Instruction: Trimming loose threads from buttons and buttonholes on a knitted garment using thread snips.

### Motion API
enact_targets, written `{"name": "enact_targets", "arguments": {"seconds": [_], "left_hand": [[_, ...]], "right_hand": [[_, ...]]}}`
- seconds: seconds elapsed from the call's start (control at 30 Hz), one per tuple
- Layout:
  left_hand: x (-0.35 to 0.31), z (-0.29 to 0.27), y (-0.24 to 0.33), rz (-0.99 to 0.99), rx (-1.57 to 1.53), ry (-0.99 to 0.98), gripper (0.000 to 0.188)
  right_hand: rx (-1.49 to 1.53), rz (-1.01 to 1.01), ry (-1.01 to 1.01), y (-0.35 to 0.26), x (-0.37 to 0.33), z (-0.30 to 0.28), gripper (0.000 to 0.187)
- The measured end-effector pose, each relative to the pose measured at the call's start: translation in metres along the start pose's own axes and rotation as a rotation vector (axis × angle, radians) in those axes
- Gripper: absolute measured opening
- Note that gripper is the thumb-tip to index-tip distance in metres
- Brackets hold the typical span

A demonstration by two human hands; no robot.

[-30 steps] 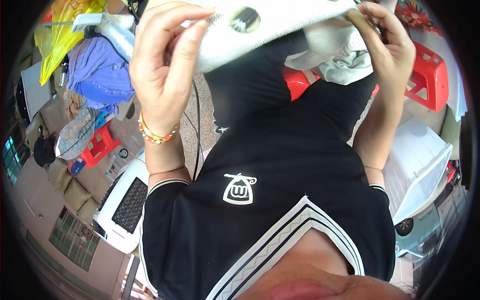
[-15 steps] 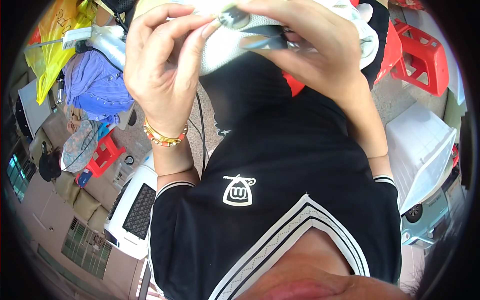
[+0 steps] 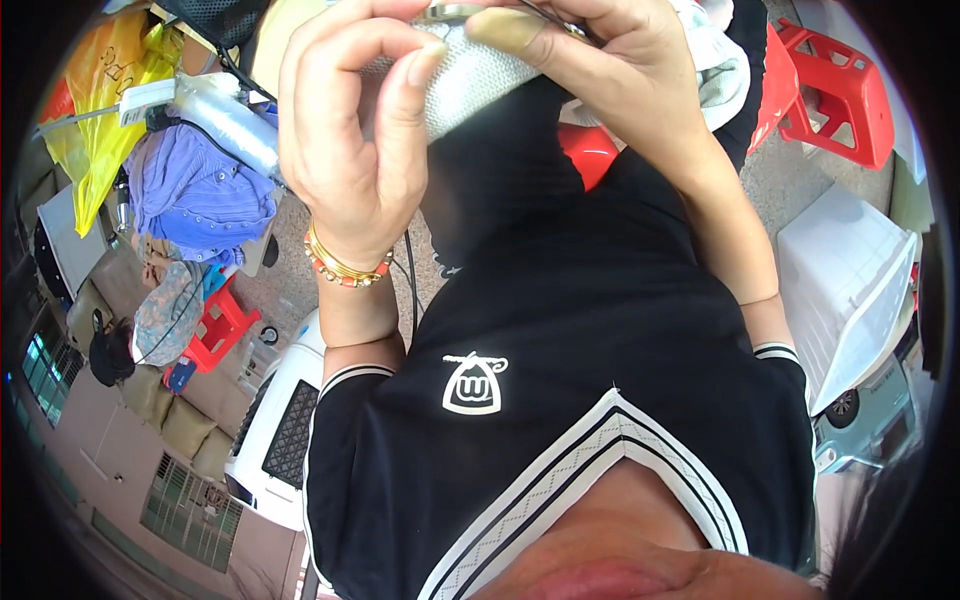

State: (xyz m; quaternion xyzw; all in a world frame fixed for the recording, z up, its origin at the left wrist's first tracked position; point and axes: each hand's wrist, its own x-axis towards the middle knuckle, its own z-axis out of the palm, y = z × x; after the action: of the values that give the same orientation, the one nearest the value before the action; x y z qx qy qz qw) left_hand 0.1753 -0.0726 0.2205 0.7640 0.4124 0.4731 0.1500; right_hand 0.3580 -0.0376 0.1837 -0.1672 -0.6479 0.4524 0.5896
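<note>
At the top edge, pale knitted fabric (image 3: 475,85) lies across my lap between both hands. My left hand (image 3: 355,150), with gold and orange bangles at its wrist, is closed in a pinch beside the fabric; what its thumb and forefinger hold is too small to make out. Curled over the fabric, my right hand (image 3: 630,85) grips small snips, which show only as a dark thin edge (image 3: 552,18) behind the thumb. A shiny silvery piece (image 3: 455,12) sits between the hands, partly cut off by the frame.
A purple garment (image 3: 200,190) and a yellow plastic bag (image 3: 95,110) are at left. Another person (image 3: 165,310) sits far left near a red stool (image 3: 222,325). At right stand a red stool (image 3: 835,95) and a translucent bin (image 3: 840,290). A black cable hangs by my left forearm.
My left hand has shifted right and slightly down. My right hand has turned and moved slightly up and left, so the snips' pointed blades, plain before, are mostly hidden.
</note>
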Motion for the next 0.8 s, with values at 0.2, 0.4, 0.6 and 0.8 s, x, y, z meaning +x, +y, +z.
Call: {"name": "enact_targets", "arguments": {"seconds": [0.2, 0.4, 0.6, 0.8], "left_hand": [[-0.005, 0.005, -0.003, -0.053, -0.120, 0.050, 0.009], [-0.005, 0.009, -0.003, -0.110, -0.222, 0.077, 0.010], [-0.011, 0.007, -0.007, -0.118, -0.270, 0.092, 0.009], [-0.010, 0.008, -0.007, -0.154, -0.314, 0.101, 0.009]], "right_hand": [[-0.312, 0.551, -0.002, -0.066, 0.010, -0.001, 0.042], [-0.598, 0.391, -0.117, -0.083, 0.004, -0.008, 0.043], [-0.758, 0.271, -0.135, -0.082, 0.005, -0.003, 0.045], [-0.825, 0.213, -0.151, -0.082, 0.002, 0.000, 0.046]]}}
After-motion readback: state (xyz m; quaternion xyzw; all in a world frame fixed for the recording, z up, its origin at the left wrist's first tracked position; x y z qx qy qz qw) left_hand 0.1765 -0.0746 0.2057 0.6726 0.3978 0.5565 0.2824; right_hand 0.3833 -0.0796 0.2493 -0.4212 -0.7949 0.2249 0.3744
